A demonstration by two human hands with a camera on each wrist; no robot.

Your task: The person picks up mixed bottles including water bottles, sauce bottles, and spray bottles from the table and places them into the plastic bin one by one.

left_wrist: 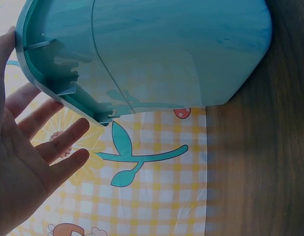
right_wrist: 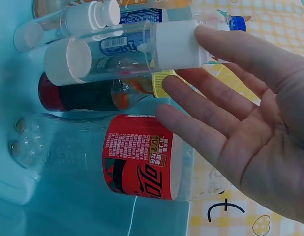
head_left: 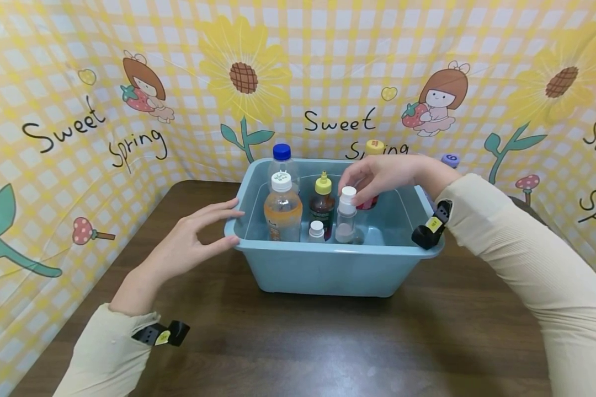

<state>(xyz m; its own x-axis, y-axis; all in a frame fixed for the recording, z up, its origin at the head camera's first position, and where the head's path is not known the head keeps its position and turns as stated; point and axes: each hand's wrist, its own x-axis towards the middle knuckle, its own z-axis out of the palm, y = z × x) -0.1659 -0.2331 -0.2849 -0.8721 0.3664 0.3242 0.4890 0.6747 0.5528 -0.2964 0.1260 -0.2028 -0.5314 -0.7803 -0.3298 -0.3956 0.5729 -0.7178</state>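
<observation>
My right hand [head_left: 384, 173] pinches the white cap of a small clear bottle [head_left: 345, 223] between thumb and fingers, inside a blue plastic tub [head_left: 328, 270]. In the right wrist view this upright bottle [right_wrist: 125, 53] looks see-through, with a whitish base. At the tub's left end, my left hand [head_left: 179, 245] touches the rim with fingers spread and nearly straight; the left wrist view shows the fingers along the outside of the rim. Beside the pinched bottle stand a dark bottle with a yellow nozzle cap [head_left: 322, 207] and a small white-capped bottle [head_left: 316, 230].
A white-capped bottle with an orange label [head_left: 283, 215] and a blue-capped clear bottle [head_left: 281, 153] stand at the tub's left. A red-labelled cola bottle [right_wrist: 142, 157] is partly hidden behind my right hand. A purple cap [head_left: 450, 160] shows behind the tub's right end, near the patterned cloth.
</observation>
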